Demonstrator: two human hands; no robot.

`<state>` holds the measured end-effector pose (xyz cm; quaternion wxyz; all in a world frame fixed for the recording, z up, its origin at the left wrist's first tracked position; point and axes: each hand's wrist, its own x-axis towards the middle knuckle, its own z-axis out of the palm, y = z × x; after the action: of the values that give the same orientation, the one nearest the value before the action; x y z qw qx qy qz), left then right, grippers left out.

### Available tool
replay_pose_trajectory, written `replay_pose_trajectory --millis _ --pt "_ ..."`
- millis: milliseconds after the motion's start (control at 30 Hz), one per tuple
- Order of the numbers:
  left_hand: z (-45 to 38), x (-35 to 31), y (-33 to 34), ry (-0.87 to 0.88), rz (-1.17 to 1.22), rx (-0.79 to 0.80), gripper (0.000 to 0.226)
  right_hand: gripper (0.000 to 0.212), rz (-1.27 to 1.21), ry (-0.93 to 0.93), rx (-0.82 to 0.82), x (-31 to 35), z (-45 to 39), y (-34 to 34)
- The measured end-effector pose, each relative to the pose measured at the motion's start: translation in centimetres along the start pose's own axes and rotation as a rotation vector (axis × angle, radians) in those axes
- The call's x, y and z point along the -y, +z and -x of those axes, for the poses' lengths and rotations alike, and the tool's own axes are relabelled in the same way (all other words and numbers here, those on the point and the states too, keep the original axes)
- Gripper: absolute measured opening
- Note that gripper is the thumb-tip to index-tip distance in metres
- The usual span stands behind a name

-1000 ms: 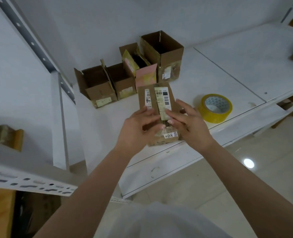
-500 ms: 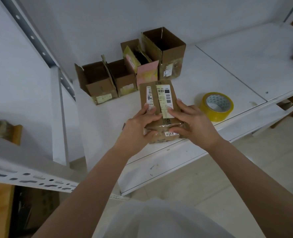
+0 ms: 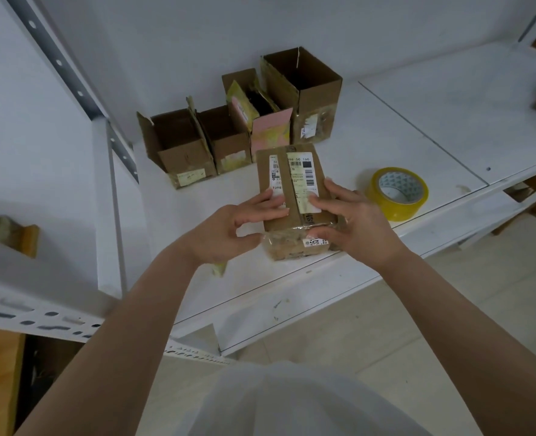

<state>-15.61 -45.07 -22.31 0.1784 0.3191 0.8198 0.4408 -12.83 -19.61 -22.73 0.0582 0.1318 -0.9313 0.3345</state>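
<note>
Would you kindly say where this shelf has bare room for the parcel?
Bare: the white shelf right of the yellow tape roll, and between that roll and the tall open cardboard box. Crowded: back left, behind the labelled brown parcel.

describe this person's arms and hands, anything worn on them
The left forearm and right forearm are bare, with no sleeve in view. The left hand and right hand show no gloves, rings, watch or bands. A white top shows at the bottom edge.
</note>
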Motion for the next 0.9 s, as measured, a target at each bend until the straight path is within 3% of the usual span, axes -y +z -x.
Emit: replay_pose_trajectory --millis 100,367,533,800,900 --pt "-0.3 0.6 -0.4 0.032 -0.081 0.025 0.066 0.062 -0.05 0.013 0.0 -0.1 0.1 0.3" --pt "-0.7 1.5 2.6 0.183 -0.05 -0.354 0.053 0.06 -0.112 0.03 -0.014 -0.1 0.3 0.5" --pt "-1.1 1.8 5.1 0.226 -0.058 -0.511 0.039 0.058 -0.056 0.019 -0.027 -0.3 0.5 0.8" --pt "-1.4 1.8 5.1 0.203 0.026 -0.531 0.03 0.065 -0.189 -0.012 0.009 -1.4 1.3 0.6" --pt "-1.3 1.6 5.4 0.196 0.027 -0.545 0.03 0.062 -0.112 0.204 -0.116 -2.0 1.8 0.6"
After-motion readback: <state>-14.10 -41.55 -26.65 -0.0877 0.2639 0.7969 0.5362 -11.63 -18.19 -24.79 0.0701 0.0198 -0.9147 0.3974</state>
